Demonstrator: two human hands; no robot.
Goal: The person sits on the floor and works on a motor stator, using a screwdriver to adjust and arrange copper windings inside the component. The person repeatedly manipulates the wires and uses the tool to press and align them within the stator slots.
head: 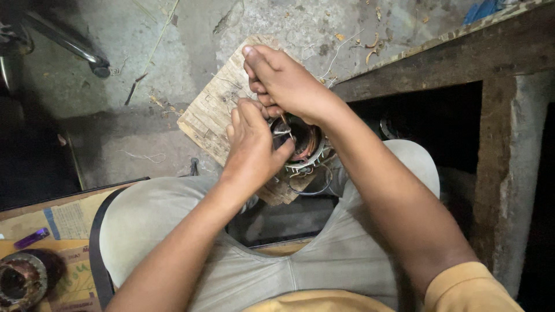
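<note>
A round motor stator (pixel 305 144) with copper windings and a metal rim rests on a worn wooden board (pixel 214 110) on the floor between my knees. My left hand (pixel 251 147) sits on the stator's left side, fingers curled and pinching at wires by its rim. My right hand (pixel 280 81) reaches over the top of the stator, fingers bent down onto the same wires. Thin wire loops (pixel 309 185) hang from the stator's near side. What exactly each hand pinches is hidden by the fingers.
A second wound stator (pixel 20 280) and a purple lighter (pixel 32 237) lie on cardboard (pixel 69 219) at lower left. A metal pipe (pixel 69 43) crosses the top left. A dark wooden frame (pixel 451 58) with a recess stands at the right. Wire scraps litter the concrete floor.
</note>
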